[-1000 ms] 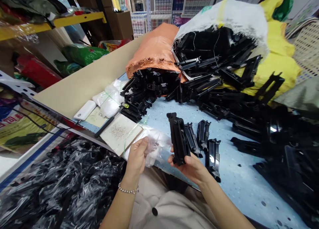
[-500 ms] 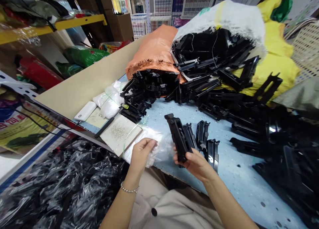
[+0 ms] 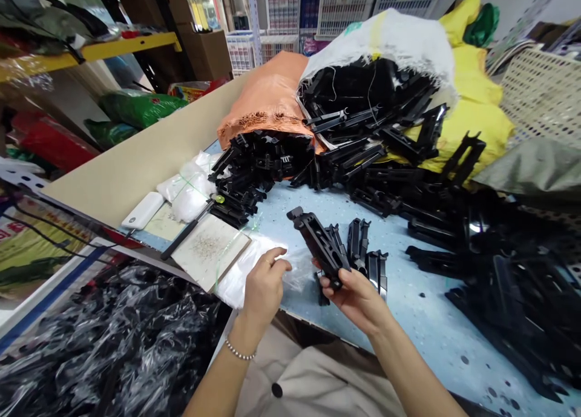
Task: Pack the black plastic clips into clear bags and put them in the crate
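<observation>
Part point(image 3: 320, 245) is held tilted by right hand point(image 3: 358, 299); whether film point(image 3: 300, 270) is gripped by left hand point(image 3: 263, 288) cannot be told. Steady hold seems called for next.

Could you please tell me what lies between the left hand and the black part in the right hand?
The head view shows crumpled clear plastic lying on the blue tabletop between the left hand and the black part.

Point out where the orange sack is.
In the head view, the orange sack lies toward the blue table's far side, just left of the white sack, black parts at its mouth.
</observation>
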A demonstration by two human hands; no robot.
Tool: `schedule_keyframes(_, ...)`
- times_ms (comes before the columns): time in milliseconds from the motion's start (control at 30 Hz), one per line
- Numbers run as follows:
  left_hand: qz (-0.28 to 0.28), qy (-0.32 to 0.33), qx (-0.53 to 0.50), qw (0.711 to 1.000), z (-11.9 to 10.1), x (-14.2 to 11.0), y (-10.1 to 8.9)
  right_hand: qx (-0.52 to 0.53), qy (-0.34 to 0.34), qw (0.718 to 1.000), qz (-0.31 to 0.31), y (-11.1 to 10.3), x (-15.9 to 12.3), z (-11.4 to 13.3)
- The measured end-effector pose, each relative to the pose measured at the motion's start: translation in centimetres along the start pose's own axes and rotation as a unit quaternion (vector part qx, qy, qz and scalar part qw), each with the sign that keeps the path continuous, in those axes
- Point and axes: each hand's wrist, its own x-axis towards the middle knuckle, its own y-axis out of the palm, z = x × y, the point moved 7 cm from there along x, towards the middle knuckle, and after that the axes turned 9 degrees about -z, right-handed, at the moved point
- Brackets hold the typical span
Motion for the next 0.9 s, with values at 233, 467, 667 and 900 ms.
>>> schedule_keyframes(233, 0.04, -0.06, 0.036, 0.997, 1.9, 1.0, 1.4, -0.085, -0.027, 0.994, 0.059, -0.4, -3.9, 1.2)
schedule_keyframes(467, 0.059, -0.1, -0.019, 0.993, 2.1, 0.1, 2.3, -0.16, 0.036, 0.986, -0.024, -4.2, -4.5, -2.1)
schedule_keyframes(667, 0.149, 0.07, 0.001, 0.986, -2.3, -2.0, 3.1, -0.444, -0.116, 0.884, -0.09, -3.4, -3.0, -0.4)
schedule_keyframes(900, 0.241, 0.104, -0.047, 0.964, -4.1, -4.0, 3.3, -0.468, -0.236, 0.851, -0.024, 0.2, -2.5, -0.8)
